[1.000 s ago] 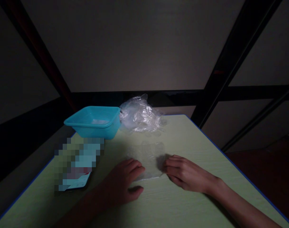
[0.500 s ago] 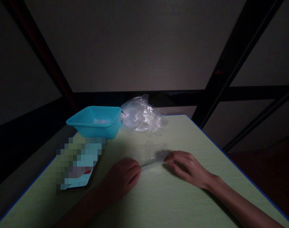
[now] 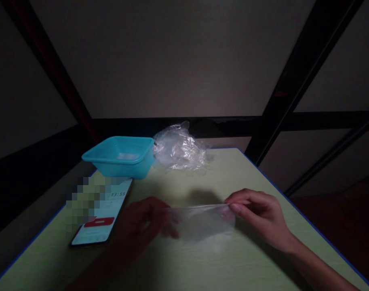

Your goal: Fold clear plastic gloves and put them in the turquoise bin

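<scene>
A thin, clear disposable plastic glove (image 3: 202, 224) is stretched between my hands just above the table, its upper edge nearly straight. My right hand (image 3: 260, 214) pinches its right upper corner between thumb and fingertips. At the left end, my left hand (image 3: 148, 220) is closed on the film, blurred by motion; some of its fingers show dimly through or behind the plastic. Farther back lies a crumpled heap of clear plastic gloves (image 3: 182, 149), with rounded finger ends sticking out.
A blue plastic basin (image 3: 123, 167) stands at the back left, touching or close beside the heap. In front of it a phone (image 3: 104, 220) lies with its screen lit. The pale table (image 3: 220, 266) has a blue edge, and a panelled wall rises behind it.
The glove has come up off the table and nearer to me, its film now hanging below the held edge. My right hand has moved right and lifted; my left hand has turned and risen.
</scene>
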A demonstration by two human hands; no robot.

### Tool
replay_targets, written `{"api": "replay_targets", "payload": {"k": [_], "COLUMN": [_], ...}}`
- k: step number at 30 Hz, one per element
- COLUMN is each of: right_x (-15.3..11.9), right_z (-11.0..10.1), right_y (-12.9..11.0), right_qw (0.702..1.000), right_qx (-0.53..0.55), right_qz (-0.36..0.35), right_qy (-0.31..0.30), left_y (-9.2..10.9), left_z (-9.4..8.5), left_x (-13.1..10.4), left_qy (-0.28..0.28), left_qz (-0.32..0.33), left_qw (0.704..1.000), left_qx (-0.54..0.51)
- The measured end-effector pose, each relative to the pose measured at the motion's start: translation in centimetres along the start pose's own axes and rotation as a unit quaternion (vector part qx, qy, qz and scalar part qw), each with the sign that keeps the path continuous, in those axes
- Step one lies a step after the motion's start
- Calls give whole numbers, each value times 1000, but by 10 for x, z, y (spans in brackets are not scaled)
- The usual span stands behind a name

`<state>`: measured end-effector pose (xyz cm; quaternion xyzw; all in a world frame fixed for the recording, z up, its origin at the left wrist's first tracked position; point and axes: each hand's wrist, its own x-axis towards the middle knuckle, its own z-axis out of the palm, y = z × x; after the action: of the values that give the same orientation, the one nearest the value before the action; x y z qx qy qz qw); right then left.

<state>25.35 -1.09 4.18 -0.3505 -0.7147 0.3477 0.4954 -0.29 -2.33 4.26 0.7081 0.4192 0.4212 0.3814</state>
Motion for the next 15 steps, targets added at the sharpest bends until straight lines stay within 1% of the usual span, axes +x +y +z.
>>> {"api": "replay_targets", "payload": {"k": [1,3,5,7,10,12,15], "right_x": [1,3,5,7,8,8,7], "right_z": [2,5,8,10,10,11,11], "right_y": [0,3,12,23,40,48,52], "right_qw": [999,990,976,961,946,937,919], "right_qx": [34,91,135,171,193,195,188], "right_qz": [33,106,168,201,213,219,238], "right_qy": [-3,-16,-40,-78,-148,-191,-254], "left_y": [2,3,-1,-10,-24,-30,-36], "left_z": [2,6,10,12,14,14,16], "left_x": [1,6,12,17,21,22,23], "left_qy": [1,27,40,26,-8,-19,-35], "left_qz": [-55,-145,-205,-251,-296,-305,-315], "left_qw": [997,980,964,953,944,944,940], "left_qx": [-59,-136,-163,-168,-143,-124,-124]}}
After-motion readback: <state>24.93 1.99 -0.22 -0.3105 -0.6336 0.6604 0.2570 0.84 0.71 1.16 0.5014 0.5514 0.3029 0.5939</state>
